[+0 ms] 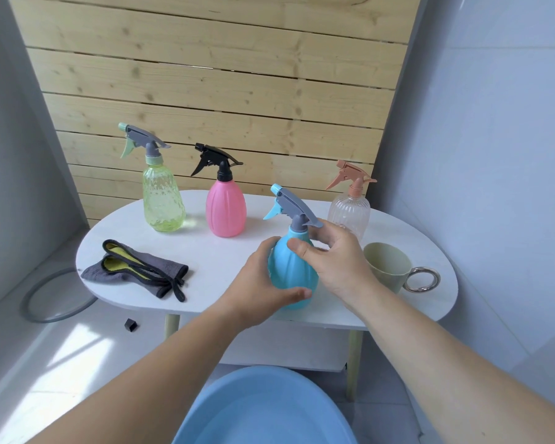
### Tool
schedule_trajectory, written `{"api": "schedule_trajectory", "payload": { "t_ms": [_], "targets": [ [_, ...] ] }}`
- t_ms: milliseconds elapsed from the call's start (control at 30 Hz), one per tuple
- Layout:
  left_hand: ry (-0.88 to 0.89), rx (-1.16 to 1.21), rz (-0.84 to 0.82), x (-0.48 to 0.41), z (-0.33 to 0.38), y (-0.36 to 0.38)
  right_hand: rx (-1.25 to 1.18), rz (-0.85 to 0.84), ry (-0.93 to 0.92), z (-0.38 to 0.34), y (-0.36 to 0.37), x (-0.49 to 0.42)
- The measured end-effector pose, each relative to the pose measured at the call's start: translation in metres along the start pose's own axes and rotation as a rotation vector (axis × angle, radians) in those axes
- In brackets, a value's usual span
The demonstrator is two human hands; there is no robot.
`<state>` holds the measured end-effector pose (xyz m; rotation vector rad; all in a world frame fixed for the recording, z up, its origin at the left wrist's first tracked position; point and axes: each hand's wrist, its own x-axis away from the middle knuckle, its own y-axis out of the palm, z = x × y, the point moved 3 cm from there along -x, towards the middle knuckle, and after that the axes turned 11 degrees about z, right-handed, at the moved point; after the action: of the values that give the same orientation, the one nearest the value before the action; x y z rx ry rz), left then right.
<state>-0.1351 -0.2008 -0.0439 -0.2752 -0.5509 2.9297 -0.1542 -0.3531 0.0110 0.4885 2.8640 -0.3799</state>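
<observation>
The white table [205, 251] is the biggest thing in front of you. Your arms hide part of its near edge, and you can see only bits of its legs. Below it, the blue basin [263, 411] is cut off by the bottom of the picture.

The blue spray bottle [290, 267] is at the near edge of the table, right in the middle, between your two hands. It stands up tall, so its long way runs up and down. Its grey top points away from you and to the left, and the little blue trigger hangs on the left side. I cannot tell if its bottom sits on the table or is just above it.

Your left hand [253, 283] wraps round the fat belly of the bottle, with the thumb along the bottom. The other fingers are hidden behind the bottle. Your right hand [340, 261] grips the neck, with the thumb on the front and the fingers curled behind, under the grey top.

The green bottle [162, 200] and the pink bottle [225, 206] stand at the back, in plain sight. The clear bottle [350, 209] is partly hidden behind your right hand. Your right wrist covers part of the cup [388, 267].

The grey cloth [135, 267] lies on the left side of the table. A small black thing [130, 325] is on the floor, too small to make out.
</observation>
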Motion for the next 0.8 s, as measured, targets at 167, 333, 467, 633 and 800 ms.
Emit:
{"api": "schedule_trajectory", "payload": {
  "t_ms": [167,333,467,633,800],
  "targets": [
    [-0.036,-0.047,-0.098,-0.005,-0.009,-0.013,0.207,-0.016,0.223,0.026,-0.01,0.02],
    [0.013,-0.036,-0.064,-0.01,-0.013,-0.01,0.15,-0.031,0.294,0.037,-0.003,0.025],
    [0.02,-0.039,0.06,-0.027,-0.01,-0.012,0.136,-0.016,0.27,0.028,0.005,0.0],
    [0.009,-0.071,0.208,-0.076,-0.003,-0.014,0.103,-0.002,0.254,0.021,0.026,-0.053],
    [0.005,-0.107,0.274,-0.121,-0.008,-0.001,0.057,0.008,0.331,0.037,0.04,-0.096]
  ]
}}
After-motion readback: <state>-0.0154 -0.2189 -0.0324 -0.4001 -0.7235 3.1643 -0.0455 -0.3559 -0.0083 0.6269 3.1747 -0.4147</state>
